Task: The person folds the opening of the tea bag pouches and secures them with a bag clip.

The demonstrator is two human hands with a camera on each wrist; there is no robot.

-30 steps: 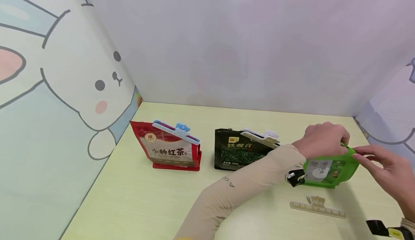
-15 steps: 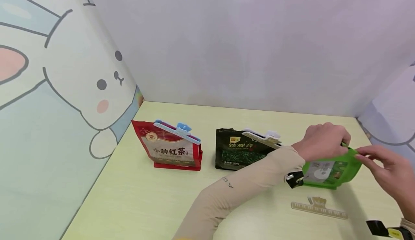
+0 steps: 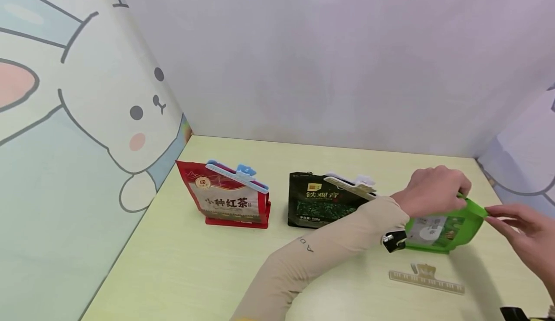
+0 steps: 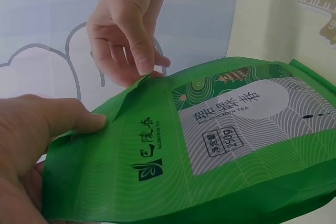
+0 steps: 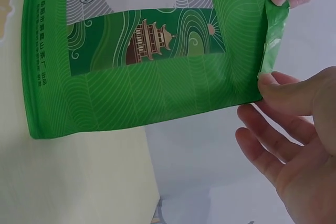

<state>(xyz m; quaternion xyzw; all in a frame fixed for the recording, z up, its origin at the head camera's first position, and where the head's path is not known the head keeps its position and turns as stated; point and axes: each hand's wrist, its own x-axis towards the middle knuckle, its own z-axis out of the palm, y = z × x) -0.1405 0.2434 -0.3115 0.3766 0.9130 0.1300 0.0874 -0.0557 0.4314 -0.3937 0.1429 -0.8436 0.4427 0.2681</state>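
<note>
A green tea bag [image 3: 461, 229] stands at the right of the table, its top edge partly folded over. My left hand [image 3: 435, 191] grips the bag's top, with the thumb on the printed face in the left wrist view. At the bag's top right corner, my right hand [image 3: 522, 227] pinches the folded edge [image 5: 270, 51] between thumb and index finger; its other fingers are spread loosely below. A tan piano-key clip with a crown-shaped grip [image 3: 427, 278] lies on the table in front of the bag. The left forearm hides part of the bag's left side.
A black tea bag [image 3: 314, 200] with a white clip [image 3: 351, 183] stands left of the left forearm. Farther left is a red tea bag [image 3: 234, 205] with a blue clip [image 3: 237, 176]. Walls border the pale table [image 3: 195, 268] behind and at both sides.
My right hand has shifted slightly right and down with the bag's top right corner, still pinching it. The left hand stays almost in place on the bag. The clips have not moved.
</note>
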